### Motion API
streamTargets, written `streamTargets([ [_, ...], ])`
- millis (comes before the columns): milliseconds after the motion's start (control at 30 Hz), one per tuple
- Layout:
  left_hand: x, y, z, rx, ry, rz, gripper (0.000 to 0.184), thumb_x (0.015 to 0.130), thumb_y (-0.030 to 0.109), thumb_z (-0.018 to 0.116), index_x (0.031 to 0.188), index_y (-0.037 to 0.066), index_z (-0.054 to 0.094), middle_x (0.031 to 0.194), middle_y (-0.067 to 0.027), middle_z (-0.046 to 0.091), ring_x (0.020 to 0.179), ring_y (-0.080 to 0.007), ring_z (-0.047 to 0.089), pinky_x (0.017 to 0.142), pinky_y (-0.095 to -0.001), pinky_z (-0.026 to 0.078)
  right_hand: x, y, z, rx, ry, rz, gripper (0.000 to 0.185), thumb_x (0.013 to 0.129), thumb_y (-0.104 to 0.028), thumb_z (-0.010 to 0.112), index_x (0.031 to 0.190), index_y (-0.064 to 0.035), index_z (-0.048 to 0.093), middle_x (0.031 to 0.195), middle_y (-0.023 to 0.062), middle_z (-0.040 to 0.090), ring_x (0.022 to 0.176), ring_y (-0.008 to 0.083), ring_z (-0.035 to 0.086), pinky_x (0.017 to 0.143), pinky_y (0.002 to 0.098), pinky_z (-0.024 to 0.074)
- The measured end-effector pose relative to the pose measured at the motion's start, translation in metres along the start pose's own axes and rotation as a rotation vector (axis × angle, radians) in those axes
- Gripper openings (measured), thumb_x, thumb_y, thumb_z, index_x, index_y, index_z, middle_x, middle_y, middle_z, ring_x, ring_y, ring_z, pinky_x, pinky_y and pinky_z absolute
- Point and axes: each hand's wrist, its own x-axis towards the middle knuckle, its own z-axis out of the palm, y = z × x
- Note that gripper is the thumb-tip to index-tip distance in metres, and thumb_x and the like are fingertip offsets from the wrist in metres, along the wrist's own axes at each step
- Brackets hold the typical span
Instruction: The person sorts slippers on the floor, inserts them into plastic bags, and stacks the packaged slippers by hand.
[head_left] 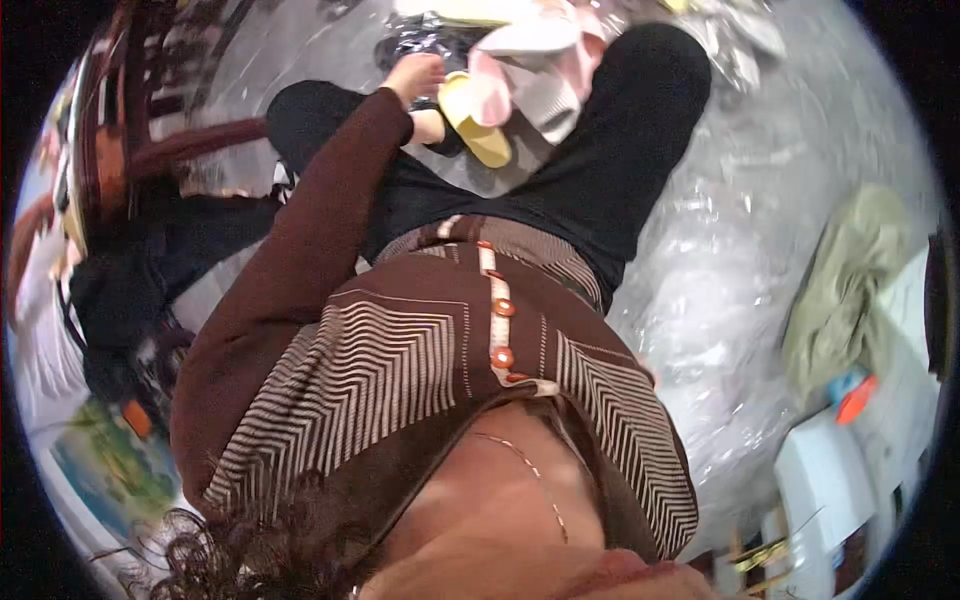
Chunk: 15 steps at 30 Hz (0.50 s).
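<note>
My left hand (415,78) reaches forward past my knee in a dark brown sleeve. Its fingers look curled together, and what they hold, if anything, is hidden. Just beyond it lies dark, shiny plastic-wrapped material (415,45). Beside the hand is a yellow slipper (475,120), near a bare ankle (428,127). Pink, white and grey cloth (535,70) is heaped between my knees. At the right side of my cardigan shows a small skin-toned patch, perhaps my right hand (646,367); its fingers cannot be made out.
Clear, shiny plastic sheeting (700,300) covers the floor. Dark wooden furniture (110,130) and black cloth (140,260) are at left. An olive-green cloth (850,290), a blue and red item (853,395) and a white box-like object (825,475) lie at right.
</note>
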Motion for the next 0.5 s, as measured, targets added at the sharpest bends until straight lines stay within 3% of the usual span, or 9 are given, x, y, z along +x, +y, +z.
streamTargets([
  [133, 0.008, -0.050, 0.007, -0.138, 0.033, -0.027, 0.011, 0.076, 0.017, 0.052, 0.074, 0.006, 0.050, 0.065, -0.0029, 0.048, 0.053, -0.0144, 0.046, 0.045, -0.0286, 0.039, -0.038, -0.108, 0.029, -0.080, -0.012, -0.299, 0.037, 0.079, -0.020, 0.053, 0.107, 0.0015, 0.041, 0.109, 0.0182, 0.042, 0.098, 0.0297, 0.042, 0.082, 0.0402, 0.0383],
  [200, 0.010, -0.051, 0.012, -0.078, 0.193, -0.114, 0.015, 0.075, 0.020, 0.053, 0.078, 0.005, 0.052, 0.065, -0.0034, 0.047, 0.052, -0.0149, 0.044, 0.044, -0.0318, 0.036, -0.103, -0.177, 0.083, -0.078, -0.086, -0.498, 0.041, 0.080, -0.020, 0.052, 0.111, 0.0021, 0.039, 0.114, 0.0192, 0.041, 0.103, 0.0303, 0.042, 0.085, 0.0408, 0.0379],
  [300, 0.013, -0.062, 0.010, -0.201, 0.187, -0.111, 0.022, 0.076, 0.025, 0.054, 0.083, 0.004, 0.055, 0.068, -0.0054, 0.051, 0.056, -0.0162, 0.047, 0.046, -0.0342, 0.037, -0.235, -0.260, 0.203, -0.049, -0.448, -0.844, 0.046, 0.081, -0.021, 0.052, 0.117, 0.0031, 0.037, 0.122, 0.0207, 0.039, 0.111, 0.0313, 0.040, 0.091, 0.0417, 0.0374],
  [333, 0.011, -0.067, 0.014, -0.252, 0.178, -0.114, 0.025, 0.076, 0.027, 0.055, 0.086, 0.004, 0.056, 0.069, -0.0065, 0.053, 0.058, -0.0169, 0.048, 0.046, -0.0354, 0.037, -0.269, -0.281, 0.250, -0.012, -0.684, -0.963, 0.049, 0.084, -0.022, 0.050, 0.118, 0.0086, 0.032, 0.122, 0.0248, 0.036, 0.114, 0.0339, 0.037, 0.091, 0.0423, 0.0374],
  [367, 0.009, -0.068, 0.018, -0.273, 0.181, -0.116, 0.025, 0.076, 0.027, 0.055, 0.086, 0.004, 0.056, 0.069, -0.0065, 0.053, 0.058, -0.0169, 0.048, 0.046, -0.0354, 0.037, -0.348, -0.279, 0.288, -0.156, -0.743, -0.990, 0.049, 0.085, -0.021, 0.049, 0.120, 0.0081, 0.031, 0.123, 0.0238, 0.037, 0.115, 0.0357, 0.036, 0.090, 0.0433, 0.0382],
  [400, 0.008, -0.071, 0.022, -0.218, 0.178, -0.117, 0.032, 0.076, 0.032, 0.055, 0.093, 0.005, 0.055, 0.079, -0.0068, 0.055, 0.067, -0.0176, 0.051, 0.053, -0.0354, 0.039, -0.355, -0.282, 0.340, -0.222, -0.989, -1.104, 0.049, 0.085, -0.020, 0.048, 0.123, 0.0066, 0.031, 0.122, 0.0235, 0.038, 0.113, 0.0338, 0.040, 0.091, 0.0429, 0.0384],
  [433, 0.006, -0.072, 0.027, -0.159, 0.179, -0.111, 0.039, 0.076, 0.038, 0.055, 0.099, 0.007, 0.053, 0.088, -0.0072, 0.056, 0.075, -0.0183, 0.054, 0.060, -0.0354, 0.042, -0.380, -0.270, 0.382, -0.257, -1.136, -1.018, 0.047, 0.084, -0.019, 0.050, 0.122, 0.0051, 0.036, 0.118, 0.0213, 0.044, 0.109, 0.0294, 0.045, 0.090, 0.0407, 0.0391],
  [467, -0.002, -0.069, 0.034, -0.140, 0.180, -0.108, 0.042, 0.076, 0.041, 0.055, 0.103, 0.008, 0.052, 0.093, -0.0074, 0.057, 0.080, -0.0186, 0.055, 0.063, -0.0354, 0.043, -0.397, -0.249, 0.424, -0.504, -1.188, -1.126, 0.042, 0.084, -0.020, 0.050, 0.119, 0.0029, 0.041, 0.114, 0.0148, 0.050, 0.101, 0.0232, 0.051, 0.085, 0.0364, 0.0416],
  [500, -0.009, -0.066, 0.041, -0.121, 0.182, -0.106, 0.046, 0.076, 0.043, 0.055, 0.106, 0.008, 0.052, 0.097, -0.0075, 0.058, 0.084, -0.0189, 0.056, 0.067, -0.0354, 0.044, -0.389, -0.231, 0.466, -0.572, -1.383, -0.967, 0.040, 0.085, -0.020, 0.049, 0.119, -0.0013, 0.044, 0.114, 0.0081, 0.051, 0.096, 0.0183, 0.052, 0.080, 0.0320, 0.0427],
])
